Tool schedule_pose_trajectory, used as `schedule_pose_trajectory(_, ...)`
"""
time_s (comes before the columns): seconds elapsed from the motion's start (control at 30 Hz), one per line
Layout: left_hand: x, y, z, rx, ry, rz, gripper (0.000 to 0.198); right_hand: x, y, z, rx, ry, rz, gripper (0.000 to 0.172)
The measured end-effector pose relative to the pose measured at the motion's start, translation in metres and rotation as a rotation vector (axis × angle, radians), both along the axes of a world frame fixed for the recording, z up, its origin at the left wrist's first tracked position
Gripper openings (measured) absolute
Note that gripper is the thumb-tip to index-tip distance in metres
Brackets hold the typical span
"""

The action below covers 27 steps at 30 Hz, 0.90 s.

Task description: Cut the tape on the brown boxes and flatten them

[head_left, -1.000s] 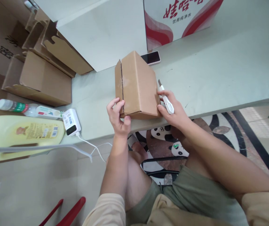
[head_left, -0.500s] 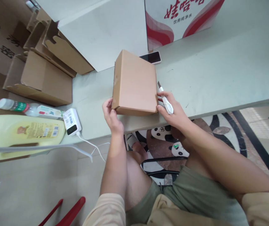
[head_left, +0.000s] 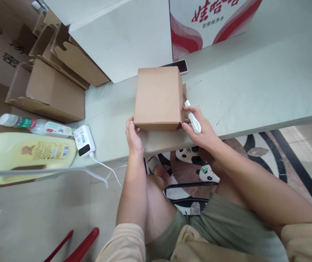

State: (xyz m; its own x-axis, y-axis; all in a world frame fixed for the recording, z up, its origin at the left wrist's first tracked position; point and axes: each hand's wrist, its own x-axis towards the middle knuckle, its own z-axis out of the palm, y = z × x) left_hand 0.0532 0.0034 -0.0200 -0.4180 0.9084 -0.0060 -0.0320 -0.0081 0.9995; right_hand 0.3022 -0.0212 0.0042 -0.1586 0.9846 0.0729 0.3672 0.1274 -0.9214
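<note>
A brown cardboard box [head_left: 158, 96] sits near the front edge of the table, a narrow flap sticking out along its right side. My left hand [head_left: 133, 136] grips the box at its near left corner, the fingertips partly hidden behind it. In my right hand [head_left: 199, 125] is a white utility knife [head_left: 192, 118], its dark blade pointing away from me beside the box's right side. The thumb and fingers of that hand also touch the box's near right corner.
Behind the box lie a phone [head_left: 182, 67], a white carton [head_left: 126, 40] and a red-and-white printed carton [head_left: 207, 27]. To the left are folded cardboard boxes [head_left: 55, 91], a plastic bottle [head_left: 37, 126], a yellow jug [head_left: 6, 149] and a white device with a cable [head_left: 84, 140].
The box has turned and tipped between my hands, so its right-side flap now shows. My left hand has shifted slightly right; the knife remains in my right hand.
</note>
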Motion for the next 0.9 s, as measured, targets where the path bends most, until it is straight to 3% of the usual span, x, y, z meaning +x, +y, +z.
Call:
schedule_pose_trajectory(0.17, 0.002, 0.002, -0.005, -0.030, -0.040, -0.036, 0.065, 0.000, 0.001, -0.003, 0.025, -0.026, 0.014, 0.056)
schedule_pose_trajectory(0.47, 0.005, 0.000, 0.001, -0.012, -0.014, -0.088, 0.061, -0.001, 0.002, -0.005, 0.026, -0.048, 0.025, 0.064)
schedule_pose_trajectory(0.67, 0.008, -0.006, 0.008, 0.211, 0.128, -0.188, 0.067, -0.002, 0.001, 0.002, -0.089, -0.054, -0.037, 0.063)
schedule_pose_trajectory(0.8, 0.007, -0.013, 0.016, 0.511, 0.460, -0.109, 0.064, -0.001, 0.001, 0.001, -0.058, -0.060, -0.017, 0.057)
schedule_pose_trajectory(0.9, 0.007, -0.021, 0.025, 0.702, 0.603, -0.062, 0.055, -0.001, 0.001, -0.006, 0.028, -0.075, 0.021, 0.061)
